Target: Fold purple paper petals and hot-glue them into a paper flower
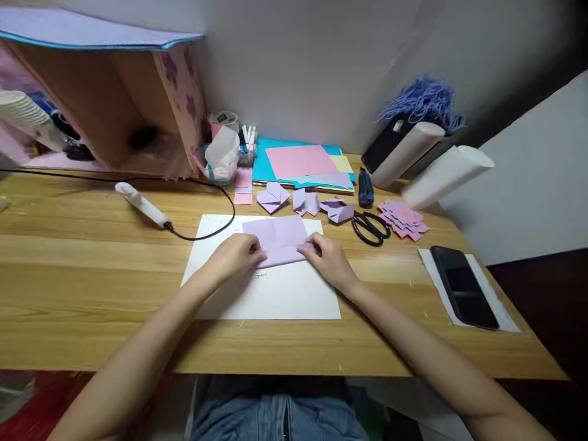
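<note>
Lightly pinched: a lilac sheet under both hands

Nearest, both forearms reach in over the desk [92, 294]. The left hand [235, 257] has its fingers curled down, the grip closed on the near left corner of the lilac paper [280, 236]. The right hand [328, 258] does the same at the near right corner, fingertips pinched on the folded edge. Well off to the right, a dark phone [463, 286] lies flat.

The paper rests on a white sheet [275, 294] in the middle of the desk, its near edge doubled over. It looks thin and very light, soft enough to crease at a touch, easy to tear, and likely to slide on the smooth sheet. The corners and the folded edge, where the hands are, seem the best places to take it.

Just beyond lie small folded lilac pieces [305, 202], black scissors [370, 228] and pink cut-outs [404, 219]. Farthest, a stack of coloured paper [301, 162] lies by the wall.
</note>
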The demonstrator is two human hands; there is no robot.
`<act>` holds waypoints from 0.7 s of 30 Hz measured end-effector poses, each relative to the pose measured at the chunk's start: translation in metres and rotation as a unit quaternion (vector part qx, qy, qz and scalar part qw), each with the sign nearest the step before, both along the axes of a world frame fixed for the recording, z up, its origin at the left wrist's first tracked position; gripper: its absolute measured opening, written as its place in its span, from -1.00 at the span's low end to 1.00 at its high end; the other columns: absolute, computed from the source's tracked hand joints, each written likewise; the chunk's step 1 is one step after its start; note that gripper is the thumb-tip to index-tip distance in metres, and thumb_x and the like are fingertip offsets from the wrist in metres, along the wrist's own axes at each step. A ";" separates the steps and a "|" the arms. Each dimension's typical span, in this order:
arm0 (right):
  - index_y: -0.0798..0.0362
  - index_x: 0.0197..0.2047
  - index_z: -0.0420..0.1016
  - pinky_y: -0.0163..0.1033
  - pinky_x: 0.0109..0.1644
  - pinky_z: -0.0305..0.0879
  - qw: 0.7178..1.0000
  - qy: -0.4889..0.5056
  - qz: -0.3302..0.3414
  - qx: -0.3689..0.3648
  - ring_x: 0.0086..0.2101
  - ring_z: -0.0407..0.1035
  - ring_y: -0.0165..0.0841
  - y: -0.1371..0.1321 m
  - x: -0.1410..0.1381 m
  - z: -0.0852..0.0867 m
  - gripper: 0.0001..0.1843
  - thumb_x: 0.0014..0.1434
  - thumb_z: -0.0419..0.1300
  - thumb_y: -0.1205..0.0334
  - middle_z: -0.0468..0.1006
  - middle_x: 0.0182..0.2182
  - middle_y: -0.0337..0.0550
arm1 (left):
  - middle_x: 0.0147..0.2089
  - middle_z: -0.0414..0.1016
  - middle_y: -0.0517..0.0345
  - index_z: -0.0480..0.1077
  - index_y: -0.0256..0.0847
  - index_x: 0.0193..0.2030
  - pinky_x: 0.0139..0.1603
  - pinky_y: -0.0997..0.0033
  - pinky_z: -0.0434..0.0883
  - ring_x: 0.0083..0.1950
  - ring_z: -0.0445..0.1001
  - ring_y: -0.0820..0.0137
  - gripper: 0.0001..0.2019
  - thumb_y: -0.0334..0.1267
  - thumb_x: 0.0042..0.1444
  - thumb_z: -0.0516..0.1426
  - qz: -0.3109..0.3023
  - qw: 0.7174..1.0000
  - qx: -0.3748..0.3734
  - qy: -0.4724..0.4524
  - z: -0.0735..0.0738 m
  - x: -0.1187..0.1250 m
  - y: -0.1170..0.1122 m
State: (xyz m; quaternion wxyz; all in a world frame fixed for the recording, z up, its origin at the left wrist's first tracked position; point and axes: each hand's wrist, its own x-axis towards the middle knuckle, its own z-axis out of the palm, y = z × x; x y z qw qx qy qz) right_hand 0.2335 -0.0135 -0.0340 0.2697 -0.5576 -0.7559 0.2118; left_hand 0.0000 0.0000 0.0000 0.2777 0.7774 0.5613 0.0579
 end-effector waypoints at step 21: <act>0.05 -0.36 0.28 -0.27 -0.30 0.16 0.998 -0.041 0.006 0.039 -0.36 0.31 -0.32 -0.001 -0.003 -0.002 -0.86 0.14 0.13 0.18 0.44 -0.41 -0.17 | -0.37 0.43 0.15 0.33 -0.20 -0.37 -0.44 0.44 0.17 -0.40 0.33 0.40 -0.82 -0.13 0.08 0.07 -0.041 0.995 0.066 -0.065 -0.011 0.024 -0.013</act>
